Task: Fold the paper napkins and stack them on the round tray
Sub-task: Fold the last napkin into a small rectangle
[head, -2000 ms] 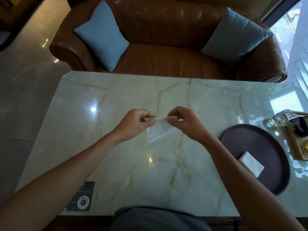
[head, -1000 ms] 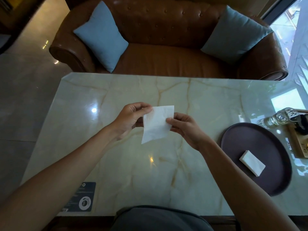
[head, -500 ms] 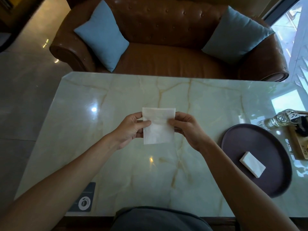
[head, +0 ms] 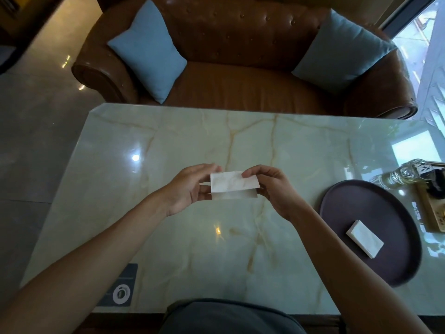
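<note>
brown leather sofa (head: 240,75); two blue cushions (head: 149,51); marble table (head: 168,237)

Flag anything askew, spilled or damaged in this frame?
Only a clear glass bottle lying on its side at the marble table's right edge; no spill visible. The white paper napkin held between left hand and right hand is mid-fold, its front flap short of the lower edge.

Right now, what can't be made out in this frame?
- Head view: napkin count in the stack on the tray, too small.
- Left hand fingertips behind the held napkin.
- Bottle and wooden box, cut by the right edge.
</note>
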